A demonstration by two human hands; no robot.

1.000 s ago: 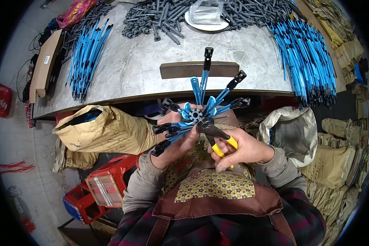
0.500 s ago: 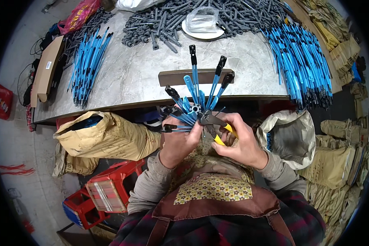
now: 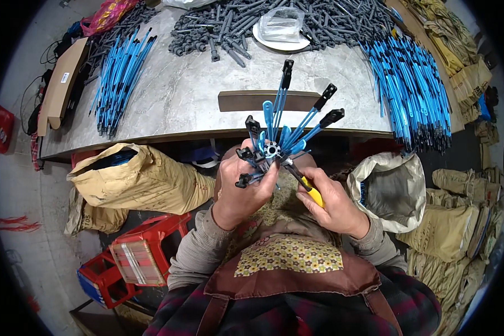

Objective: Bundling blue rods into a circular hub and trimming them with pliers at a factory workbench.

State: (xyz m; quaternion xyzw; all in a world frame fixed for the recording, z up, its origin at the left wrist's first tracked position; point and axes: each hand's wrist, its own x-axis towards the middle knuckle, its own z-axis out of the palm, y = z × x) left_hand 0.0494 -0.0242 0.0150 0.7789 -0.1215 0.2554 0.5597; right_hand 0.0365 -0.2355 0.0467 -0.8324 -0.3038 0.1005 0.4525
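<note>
My left hand [image 3: 242, 190] is closed round the base of a fan of blue rods with black ends, set about a small round hub [image 3: 272, 150]. Several thin blue rods [image 3: 303, 124] stick out past the fingers, away from me and to either side. In my right hand [image 3: 337, 206] is a pair of pliers with yellow handles [image 3: 313, 196], the handles squeezed close together. Its dark jaws meet the fan just right of the hub, beside my left thumb. Exactly what the jaws grip is too small to tell.
A brown bar [image 3: 269, 101] lies near the table's [image 3: 173, 106] front edge. Beyond it are heaped grey plastic pieces [image 3: 224, 25] and a white dish [image 3: 280, 43]. Bundled blue rods [image 3: 120, 84] lie left, a bigger pile [image 3: 411, 92] right. Open sacks [image 3: 145, 187] [image 3: 414, 210] flank me.
The pliers' handles have come together, where they were spread before. The fan of rods has turned and tilted a little to the right in my left hand.
</note>
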